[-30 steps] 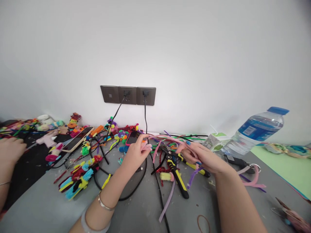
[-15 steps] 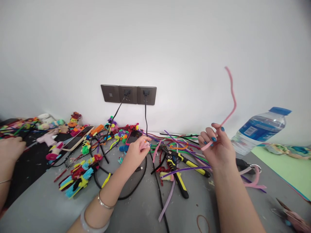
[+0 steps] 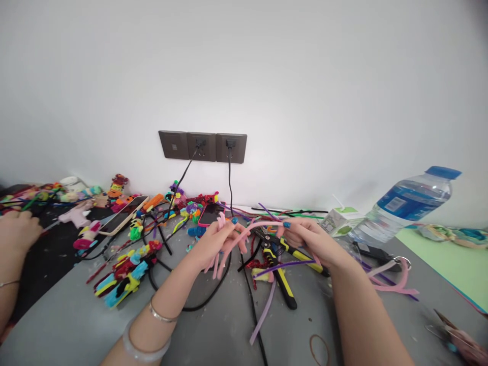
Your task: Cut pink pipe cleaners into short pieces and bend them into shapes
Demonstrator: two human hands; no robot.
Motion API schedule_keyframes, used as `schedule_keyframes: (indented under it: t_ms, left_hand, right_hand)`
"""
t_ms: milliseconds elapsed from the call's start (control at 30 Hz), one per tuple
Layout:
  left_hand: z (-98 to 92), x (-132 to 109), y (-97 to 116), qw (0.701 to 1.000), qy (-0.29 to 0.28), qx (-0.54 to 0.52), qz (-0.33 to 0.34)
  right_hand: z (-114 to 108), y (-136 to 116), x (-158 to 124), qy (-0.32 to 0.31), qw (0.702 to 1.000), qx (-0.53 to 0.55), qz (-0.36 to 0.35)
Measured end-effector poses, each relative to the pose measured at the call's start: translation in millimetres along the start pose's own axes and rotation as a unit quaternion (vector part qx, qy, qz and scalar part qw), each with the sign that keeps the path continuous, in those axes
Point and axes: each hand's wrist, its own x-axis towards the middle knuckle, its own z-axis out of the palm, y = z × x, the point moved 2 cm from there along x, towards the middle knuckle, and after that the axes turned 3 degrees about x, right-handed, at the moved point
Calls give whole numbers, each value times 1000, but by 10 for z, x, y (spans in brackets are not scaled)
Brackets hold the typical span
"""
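Fingertips (image 3: 230,226) of both hands pinch the pink pipe cleaner (image 3: 263,223), mid-frame, just above the yellow-handled pliers (image 3: 280,277). Left hand (image 3: 211,244) clamps several pink loops (image 3: 215,264) too; right hand (image 3: 310,241) grips the far end. Pinches close together would, I'd judge, give a cleaner bend.

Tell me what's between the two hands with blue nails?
A pink pipe cleaner bridges the left hand and right hand, seen from the head camera.

Right hand (image 3: 308,239) is down from its raised pose, now low over the table, close to left hand (image 3: 213,241). Pink pipe cleaner (image 3: 263,224) no longer sticks up; it spans between both hands. Left hand now pinches pink strands hanging below it.
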Motion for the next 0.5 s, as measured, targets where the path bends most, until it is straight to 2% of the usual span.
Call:
schedule_keyframes:
  t_ms: [133,267,367,500]
  left_hand:
    - [14,-13,5,999,-22,32,9]
    - [32,-7,18,1000,3,21,23]
    - [68,9,-7,1000,1,19,22]
    - [114,27,-57,999,-25,31,11]
  right_hand:
    - [-63,-8,41,77,997,17,-20]
    - [-15,-37,43,83,996,33,-15]
    - [124,-22,52,16,999,34,9]
    - [307,15,81,-101,993,52,-10]
